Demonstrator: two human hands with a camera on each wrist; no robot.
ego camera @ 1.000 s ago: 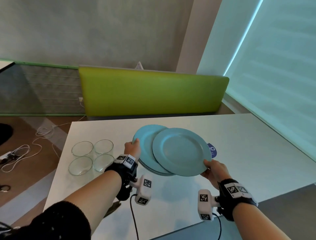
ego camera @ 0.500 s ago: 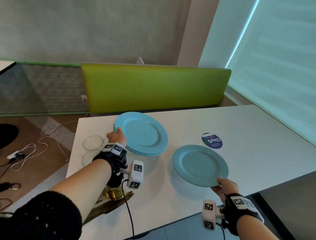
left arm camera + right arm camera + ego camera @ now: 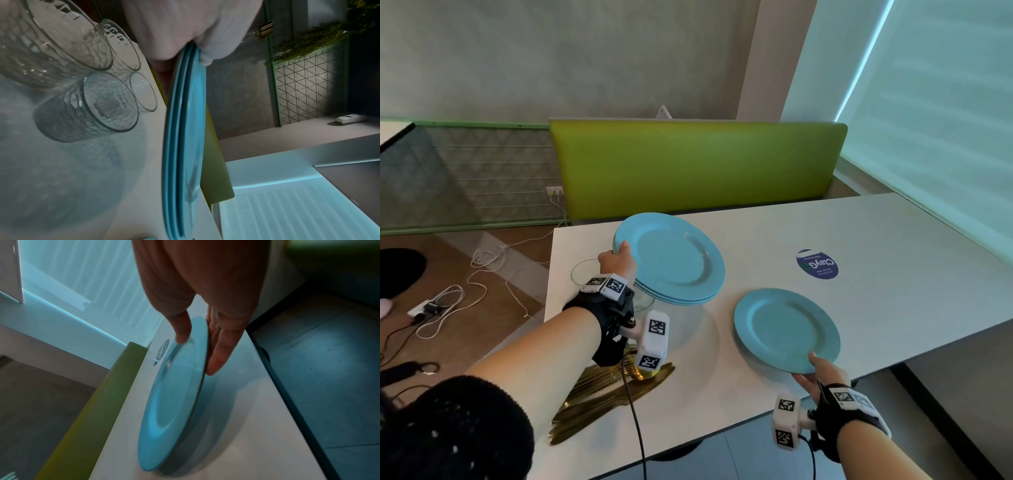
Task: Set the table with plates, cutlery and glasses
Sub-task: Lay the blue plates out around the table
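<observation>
My left hand (image 3: 619, 260) grips the rim of a stack of blue plates (image 3: 674, 257), held above the white table (image 3: 893, 246); the left wrist view shows the thumb on top of the stack (image 3: 185, 146). My right hand (image 3: 813, 371) pinches the near rim of a single blue plate (image 3: 786, 329), thumb on top and fingers underneath, low over the table near its front edge. In the right wrist view that plate (image 3: 176, 402) is tilted, its far edge at the tabletop. Several clear glasses (image 3: 107, 100) stand under the stack. Gold cutlery (image 3: 606, 397) lies by my left forearm.
A round blue sticker (image 3: 817, 263) is on the table beyond the single plate. A green bench back (image 3: 695, 164) runs along the far side. Cables (image 3: 448, 301) lie on the floor to the left. A window blind (image 3: 945, 120) fills the right.
The right hand has carried the single plate off the stack, right and down to the table's near edge. The left hand lifted the stack up and to the left, over the glasses.
</observation>
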